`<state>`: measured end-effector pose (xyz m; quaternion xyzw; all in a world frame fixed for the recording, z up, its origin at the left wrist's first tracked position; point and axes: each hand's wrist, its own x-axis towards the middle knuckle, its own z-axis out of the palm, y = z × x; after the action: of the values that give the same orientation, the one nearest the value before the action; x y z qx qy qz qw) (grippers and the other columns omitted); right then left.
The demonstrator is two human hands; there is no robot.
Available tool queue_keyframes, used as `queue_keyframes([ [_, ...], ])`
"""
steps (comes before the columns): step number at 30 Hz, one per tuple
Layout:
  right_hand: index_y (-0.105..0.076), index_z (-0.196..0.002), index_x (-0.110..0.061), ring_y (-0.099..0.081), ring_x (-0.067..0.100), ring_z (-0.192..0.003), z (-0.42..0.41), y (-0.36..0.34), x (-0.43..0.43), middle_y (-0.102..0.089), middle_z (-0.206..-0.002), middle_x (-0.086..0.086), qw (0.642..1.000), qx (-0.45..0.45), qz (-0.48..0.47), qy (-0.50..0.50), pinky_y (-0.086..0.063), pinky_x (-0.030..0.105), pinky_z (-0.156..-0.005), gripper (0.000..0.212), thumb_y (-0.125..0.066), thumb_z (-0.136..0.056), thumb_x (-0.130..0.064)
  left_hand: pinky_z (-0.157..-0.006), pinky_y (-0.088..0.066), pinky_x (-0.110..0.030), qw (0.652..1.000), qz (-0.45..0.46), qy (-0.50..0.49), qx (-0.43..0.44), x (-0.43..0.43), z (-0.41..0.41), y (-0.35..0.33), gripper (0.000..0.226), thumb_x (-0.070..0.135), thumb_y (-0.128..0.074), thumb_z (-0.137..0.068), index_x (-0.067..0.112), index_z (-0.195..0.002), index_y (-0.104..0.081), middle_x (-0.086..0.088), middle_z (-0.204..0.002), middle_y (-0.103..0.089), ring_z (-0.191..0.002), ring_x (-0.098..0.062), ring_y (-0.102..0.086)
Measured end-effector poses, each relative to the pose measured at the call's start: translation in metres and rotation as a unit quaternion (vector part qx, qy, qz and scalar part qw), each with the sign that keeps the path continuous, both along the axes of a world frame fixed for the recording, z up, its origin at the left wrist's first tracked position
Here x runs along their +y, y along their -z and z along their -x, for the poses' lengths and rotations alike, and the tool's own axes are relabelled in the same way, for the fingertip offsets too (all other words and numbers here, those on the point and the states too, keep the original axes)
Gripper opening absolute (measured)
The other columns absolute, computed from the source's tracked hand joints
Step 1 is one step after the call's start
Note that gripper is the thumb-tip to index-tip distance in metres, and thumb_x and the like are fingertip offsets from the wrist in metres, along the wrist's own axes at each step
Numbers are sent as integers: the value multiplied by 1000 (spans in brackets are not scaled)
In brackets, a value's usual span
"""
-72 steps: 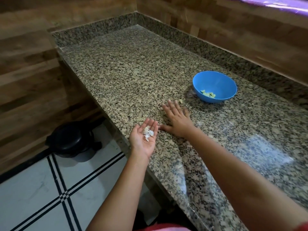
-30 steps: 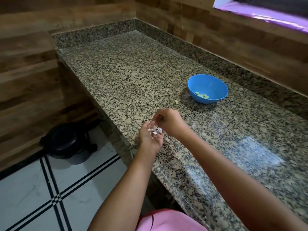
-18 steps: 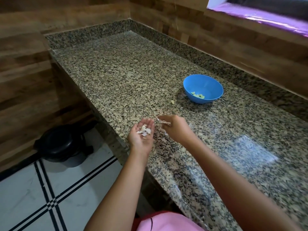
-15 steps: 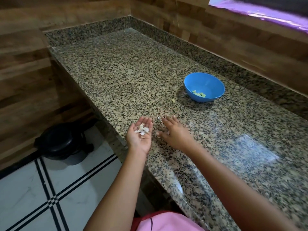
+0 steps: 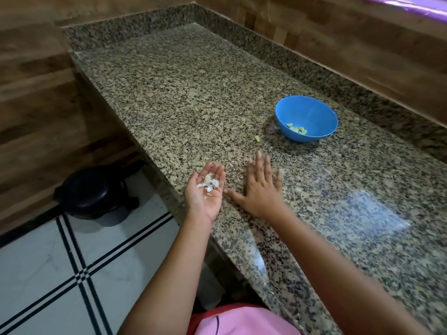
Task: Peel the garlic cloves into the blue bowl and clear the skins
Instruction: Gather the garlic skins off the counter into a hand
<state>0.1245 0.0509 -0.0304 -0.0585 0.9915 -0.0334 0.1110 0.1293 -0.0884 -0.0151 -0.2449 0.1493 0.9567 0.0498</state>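
Cupping upward at the counter edge, the left hand is loaded with garlic skins; the right hand is laid flat, fingers spread, on the granite. Peeled cloves are contained in the blue bowl.

Blue bowl, speckled tan/blk granite counter, white skins.

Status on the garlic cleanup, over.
Left hand open, palm up, cupping garlic skins. Right hand open, spread on countertop. Peeled cloves in blue bowl; one loose piece beside it. Nothing blocking.
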Motion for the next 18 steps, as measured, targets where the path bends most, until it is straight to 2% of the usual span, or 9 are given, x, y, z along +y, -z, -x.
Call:
queue_keyframes([
  [5,31,-135,-8,45,27,-126,-26,9,1,43,-141,12,999,-19,6,27,28,51,-96,106,9,-67,-86,-79,-57,-36,1000,-5,-1,-9,1,0,0,44,27,-27,-102,-3,-101,-60,-20,-84,-70,-80,-28,-70],
  [12,29,-136,-10,36,31,-130,15,-2,-26,36,-143,10,999,-24,-27,-28,18,55,-105,94,18,-69,-75,-78,-55,-34,1000,-9,-7,-7,-3,-4,-5,44,27,-26,-102,-2,-105,-59,-20,-97,-66,-89,-28,-67],
  [14,25,-140,-10,33,31,-133,22,-3,-26,33,-146,9,999,-30,-22,-36,17,53,-105,89,8,-78,-72,-77,-55,-35,1000,-10,-5,-9,-2,-4,-5,44,27,-26,-102,-2,-104,-59,-21,-97,-66,-89,-29,-67],
  [16,16,-145,-11,26,29,-138,27,-4,-23,25,-151,6,999,-19,27,-33,15,48,-107,86,-9,-86,-68,-76,-57,-36,1000,-12,-2,-9,-3,-4,-5,45,27,-27,-102,-3,-103,-60,-21,-92,-68,-85,-29,-69],
  [18,-1,-149,-13,7,26,-143,32,-9,-16,5,-156,5,993,12,108,-46,5,42,-112,79,-32,-90,-56,-76,-58,-35,1000,-16,-2,-6,-3,-5,-4,45,27,-27,-102,-3,-102,-61,-21,-88,-69,-82,-29,-70],
])
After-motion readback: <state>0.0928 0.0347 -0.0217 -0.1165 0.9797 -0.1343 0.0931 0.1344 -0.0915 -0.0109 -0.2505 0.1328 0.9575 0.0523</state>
